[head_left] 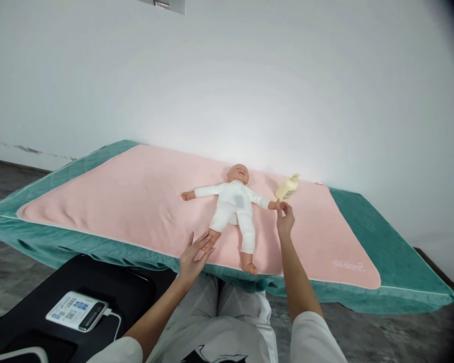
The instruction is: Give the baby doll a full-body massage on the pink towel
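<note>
A baby doll (232, 201) lies on its back on a pink pad (144, 201), arms stretched out to both sides. It wears a white suit with a greyish patch on the belly; its head points toward the wall. My left hand (192, 259) holds the doll's bare foot on the left, fingers over it and thumb on the near side. With my right hand (285, 219) I pinch the doll's hand on the right between thumb and fingers. Just beyond that hand, a pale yellow pump bottle (287, 187) lies tilted on the pad.
The pad covers a green quilted bed (393, 247) against a white wall (227, 75). At the lower left, a black chair seat (128, 292) carries a white power bank (77, 311) with a cable plugged in. My legs are close to the bed's front edge.
</note>
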`<state>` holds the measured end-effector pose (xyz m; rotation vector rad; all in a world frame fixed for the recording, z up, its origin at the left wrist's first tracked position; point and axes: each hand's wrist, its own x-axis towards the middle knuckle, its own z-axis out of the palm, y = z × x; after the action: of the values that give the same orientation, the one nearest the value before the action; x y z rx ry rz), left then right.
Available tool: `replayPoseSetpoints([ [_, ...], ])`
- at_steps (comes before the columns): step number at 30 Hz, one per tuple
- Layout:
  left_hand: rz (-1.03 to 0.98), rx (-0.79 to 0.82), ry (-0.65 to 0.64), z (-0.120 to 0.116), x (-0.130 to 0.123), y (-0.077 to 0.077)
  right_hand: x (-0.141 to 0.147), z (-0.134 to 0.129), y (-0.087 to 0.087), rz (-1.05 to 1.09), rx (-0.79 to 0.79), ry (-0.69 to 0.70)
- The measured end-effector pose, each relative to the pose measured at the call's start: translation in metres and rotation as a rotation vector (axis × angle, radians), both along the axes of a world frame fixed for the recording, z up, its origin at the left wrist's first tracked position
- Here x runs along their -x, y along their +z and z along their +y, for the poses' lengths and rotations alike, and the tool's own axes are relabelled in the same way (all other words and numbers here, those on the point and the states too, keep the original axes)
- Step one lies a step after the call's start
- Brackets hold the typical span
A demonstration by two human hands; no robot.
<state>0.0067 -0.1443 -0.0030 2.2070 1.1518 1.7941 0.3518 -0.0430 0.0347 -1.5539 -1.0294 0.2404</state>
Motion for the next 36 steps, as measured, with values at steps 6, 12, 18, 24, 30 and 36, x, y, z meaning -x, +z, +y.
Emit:
replayPoseSetpoints([
  [6, 0.019, -0.027, 0.064, -0.019, 0.012, -0.029, -0.017, -0.008, -0.028, 0.057, 0.086, -0.061],
  [12, 0.061, 0.001, 0.102, -0.028, 0.014, -0.051, -0.018, -0.009, -0.049, 0.024, 0.15, -0.045],
  [18, 0.085, -0.022, 0.118, -0.026, 0.018, -0.053, -0.014, -0.012, -0.045, -0.067, 0.173, -0.022],
  [24, 0.066, 0.03, 0.133, -0.03, 0.017, -0.053, -0.013, -0.014, -0.044, -0.066, 0.174, -0.037],
  [30, -0.002, 0.077, 0.124, -0.035, 0.011, -0.049, -0.013, -0.011, -0.047, 0.007, 0.158, -0.071],
  [36, -0.061, 0.033, 0.07, -0.028, 0.005, -0.03, -0.012, -0.013, -0.047, 0.048, 0.133, -0.086],
])
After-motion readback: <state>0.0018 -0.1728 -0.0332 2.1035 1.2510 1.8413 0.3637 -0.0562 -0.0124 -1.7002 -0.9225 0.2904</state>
